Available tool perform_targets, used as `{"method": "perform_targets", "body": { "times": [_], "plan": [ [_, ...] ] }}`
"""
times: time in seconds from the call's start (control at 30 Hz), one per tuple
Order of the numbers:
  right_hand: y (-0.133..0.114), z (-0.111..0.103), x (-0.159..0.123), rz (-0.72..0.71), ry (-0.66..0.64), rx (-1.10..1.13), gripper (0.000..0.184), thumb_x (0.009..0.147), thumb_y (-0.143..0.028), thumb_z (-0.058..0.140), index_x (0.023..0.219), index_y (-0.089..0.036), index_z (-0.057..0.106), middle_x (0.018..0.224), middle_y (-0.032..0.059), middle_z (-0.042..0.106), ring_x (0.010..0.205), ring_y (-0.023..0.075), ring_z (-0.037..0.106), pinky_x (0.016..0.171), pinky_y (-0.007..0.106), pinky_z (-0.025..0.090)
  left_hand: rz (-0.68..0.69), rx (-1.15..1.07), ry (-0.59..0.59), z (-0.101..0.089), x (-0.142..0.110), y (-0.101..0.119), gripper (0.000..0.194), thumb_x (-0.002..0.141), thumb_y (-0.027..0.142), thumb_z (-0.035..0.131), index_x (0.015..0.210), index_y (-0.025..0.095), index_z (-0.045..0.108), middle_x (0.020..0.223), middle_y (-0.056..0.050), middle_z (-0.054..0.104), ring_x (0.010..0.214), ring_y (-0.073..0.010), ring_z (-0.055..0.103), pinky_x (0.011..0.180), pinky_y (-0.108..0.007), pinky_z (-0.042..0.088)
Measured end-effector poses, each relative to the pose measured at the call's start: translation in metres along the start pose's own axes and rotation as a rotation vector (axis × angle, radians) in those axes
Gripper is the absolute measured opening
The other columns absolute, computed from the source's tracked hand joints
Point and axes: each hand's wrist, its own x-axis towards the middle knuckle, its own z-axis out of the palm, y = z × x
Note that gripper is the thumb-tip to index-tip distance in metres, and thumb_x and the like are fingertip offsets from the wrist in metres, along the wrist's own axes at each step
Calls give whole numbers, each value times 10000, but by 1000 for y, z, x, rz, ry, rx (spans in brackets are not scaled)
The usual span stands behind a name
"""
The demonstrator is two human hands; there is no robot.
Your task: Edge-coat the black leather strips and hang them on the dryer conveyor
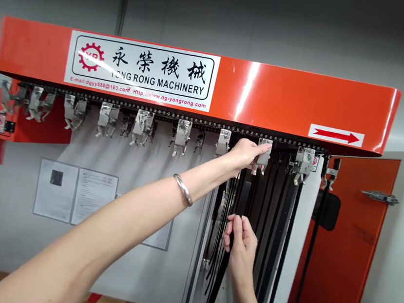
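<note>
The right hand [244, 243] pinches a black strap [218, 282], which trails down below that hand. Above it, the left hand [245, 154] grips a metal clip [262, 159], thumb pressed on its front. More black straps [276, 244] hang to the right hand's right. Over the left hand runs an orange machine housing [267, 95]; farther back, well to its left, are printed sheets [54, 195].

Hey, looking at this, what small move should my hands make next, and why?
Probably raise the right hand slightly, guiding the black strap toward the metal clip. That hand pinches the strap below the clip, while the left hand has its thumb on the clip's front. I can't tell whether the strap's end is already inside.
</note>
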Motion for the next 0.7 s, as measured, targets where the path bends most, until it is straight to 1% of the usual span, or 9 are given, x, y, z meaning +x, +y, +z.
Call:
{"method": "perform_targets", "body": {
  "times": [0.1, 0.2, 0.33, 0.43, 0.5, 0.57, 0.63, 0.67, 0.7],
  "plan": [
    [-2, -1, 10, -11, -11, 2, 337, 944, -526, 552, 879, -198, 595, 651, -70, 448, 439, 33, 342, 374, 163, 240, -7, -9, -12, -4, 3, 5, 320, 961, 324, 545, 735, 106, 601, 651, -53, 654, 573, -143, 640, 623, -274, 506],
    [-7, -2, 23, -32, -6, -3, 340, 932, -530, 570, 880, -195, 603, 654, -70, 447, 439, 30, 338, 376, 164, 221, -21, -19, -7, -6, 1, 8, 327, 965, 304, 540, 706, 111, 592, 588, -27, 625, 526, -139, 626, 604, -270, 493],
    [-16, -4, 39, -61, 6, -5, 352, 906, -544, 599, 868, -193, 604, 650, -72, 440, 442, 30, 333, 383, 165, 215, -5, -21, -33, -5, 1, 6, 334, 958, 343, 553, 718, 115, 605, 623, -33, 639, 560, -129, 631, 612, -251, 450],
    [-18, -5, 47, -75, 13, -15, 360, 889, -555, 609, 871, -195, 600, 646, -72, 445, 435, 36, 326, 382, 174, 213, 28, -39, -45, -7, -3, -3, 317, 935, 381, 583, 769, 117, 634, 705, -40, 658, 616, -111, 616, 655, -248, 440],
    [-19, -4, 52, -83, 18, -34, 364, 889, -560, 601, 878, -196, 599, 640, -73, 444, 427, 40, 318, 381, 182, 212, 48, -20, -22, -9, -7, -13, 257, 870, 363, 672, 797, 118, 652, 763, -32, 661, 686, -108, 608, 721, -250, 454],
    [-21, -4, 54, -92, 30, -68, 367, 896, -561, 583, 883, -195, 601, 632, -74, 438, 420, 43, 312, 382, 189, 210, 56, 52, 45, -8, -10, -25, 223, 769, 309, 769, 771, 116, 658, 768, -20, 654, 745, -122, 601, 771, -255, 458],
    [-25, -7, 53, -102, 55, -116, 371, 909, -558, 558, 890, -190, 609, 638, -63, 462, 435, 59, 361, 397, 201, 265, 51, 120, 99, -4, -13, -35, 239, 703, 296, 809, 712, 116, 652, 727, -12, 642, 761, -147, 596, 775, -267, 461],
    [-27, -10, 48, -102, 70, -130, 369, 911, -551, 555, 915, -187, 621, 675, -43, 510, 480, 79, 435, 434, 216, 337, 47, 131, 88, -1, -16, -39, 252, 705, 322, 802, 698, 120, 651, 709, -12, 636, 755, -158, 595, 765, -275, 465],
    [-29, -14, 41, -111, 97, -165, 371, 913, -543, 556, 973, -186, 636, 759, -9, 578, 585, 113, 534, 519, 246, 429, 42, 127, 49, 2, -21, -42, 264, 725, 358, 781, 707, 125, 659, 706, -18, 638, 751, -168, 596, 756, -283, 470]
  ]
}}
